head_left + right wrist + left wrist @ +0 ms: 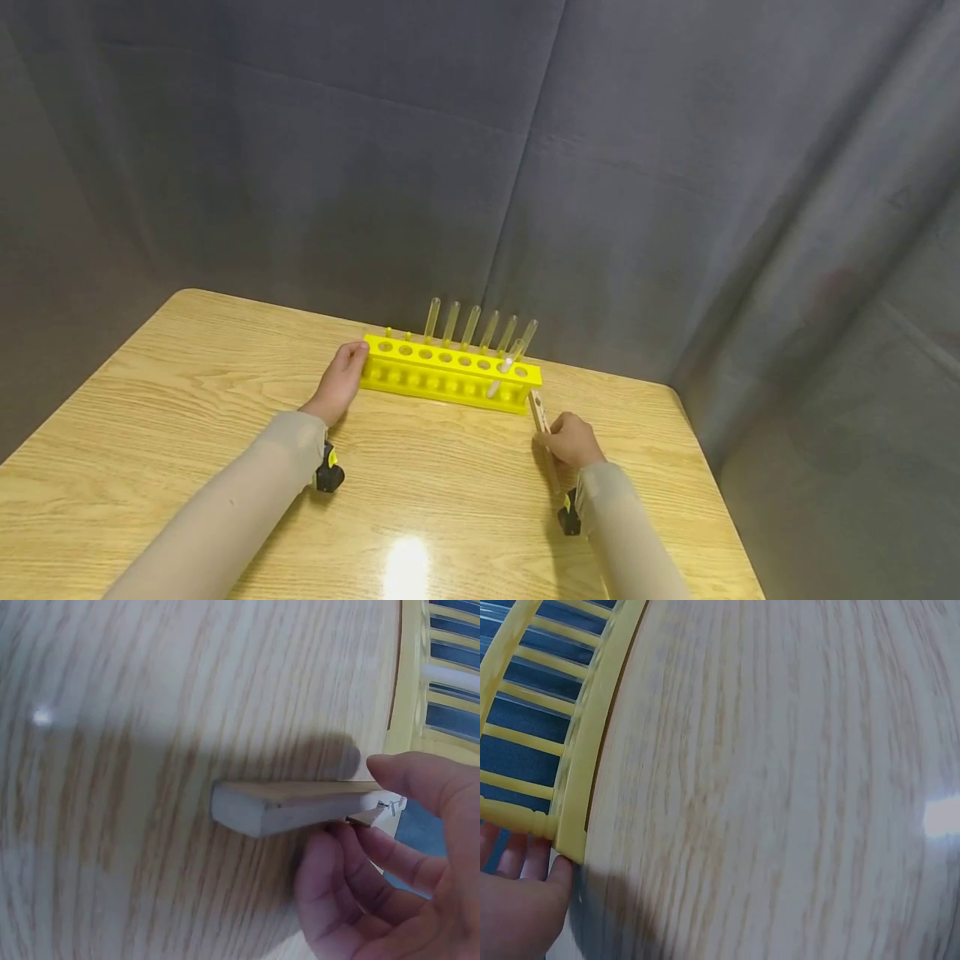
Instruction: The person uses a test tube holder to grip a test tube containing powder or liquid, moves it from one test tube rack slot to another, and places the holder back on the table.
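A yellow test tube rack (450,360) stands toward the back of the table. My left hand (341,385) grips its left end, the thumb (560,876) at the front corner and the other fingers behind it. My right hand (573,440) holds a wooden test tube holder (539,410) with a metal spring, near the rack's right end. In the right wrist view, the wooden holder (300,804) lies between the thumb and the curled fingers. A tilted test tube (515,352) with something white in it sits in a hole near the right end of the rack.
Several clear test tubes (471,325) stand with their rounded ends up along the rack's back row. Two bare yellow pegs (408,337) show at the left. Grey curtains (360,167) hang behind and to the right of the wooden table (420,483).
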Tool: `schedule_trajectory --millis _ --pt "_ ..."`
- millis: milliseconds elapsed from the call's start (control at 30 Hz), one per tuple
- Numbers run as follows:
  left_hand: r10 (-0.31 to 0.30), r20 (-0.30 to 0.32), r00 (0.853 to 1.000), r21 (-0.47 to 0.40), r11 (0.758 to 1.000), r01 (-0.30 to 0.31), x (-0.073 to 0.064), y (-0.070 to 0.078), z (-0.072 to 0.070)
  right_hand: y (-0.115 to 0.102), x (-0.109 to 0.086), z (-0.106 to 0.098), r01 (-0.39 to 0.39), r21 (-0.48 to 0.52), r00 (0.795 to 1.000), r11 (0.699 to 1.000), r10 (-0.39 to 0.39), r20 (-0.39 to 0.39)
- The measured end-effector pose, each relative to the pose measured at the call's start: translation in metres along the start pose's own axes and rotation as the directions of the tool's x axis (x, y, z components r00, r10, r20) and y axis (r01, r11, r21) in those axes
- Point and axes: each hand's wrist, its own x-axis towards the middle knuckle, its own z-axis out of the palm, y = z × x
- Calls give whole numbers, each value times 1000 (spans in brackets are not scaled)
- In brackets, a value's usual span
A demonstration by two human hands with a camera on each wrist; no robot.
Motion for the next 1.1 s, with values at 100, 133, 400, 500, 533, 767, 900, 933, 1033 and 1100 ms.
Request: schedule_trajectory --millis 100,133,400,500,533,767,900,933,1033,1100 --pt "-15 24 1000 10 1000 14 1 -1 1 3 1 3 -9 11 1000 1000 9 4" --pt "-17 29 999 16 1000 16 1 -2 1 4 2 4 -10 14 1000 1000 10 4" --pt "-15 16 1000 42 999 14 2 -5 0 5 2 5 9 48 1000 999 -8 -10" --pt "-16 11 1000 43 999 15 2 -5 0 7 2 6 -2 81 1000 997 4 -28" --pt "-15 11 1000 44 999 15 2 -5 0 8 2 6 -9 94 999 996 12 -36" --pt "-8 0 1000 53 999 8 3 -6 2 14 1 7 -32 283 996 959 54 -71" --pt "0 -4 1000 45 999 0 1 -7 1 14 0 5 -7 339 999 941 21 -40" --pt "3 -2 1000 43 999 -3 1 -6 1 14 0 5 -4 342 999 940 15 -31" --pt "11 1 1000 45 999 -11 -1 -6 1 15 -1 6 -2 347 1000 938 5 -10" --pt "14 4 1000 49 999 -14 -1 -5 1 16 -1 6 -5 355 1000 935 11 -13"
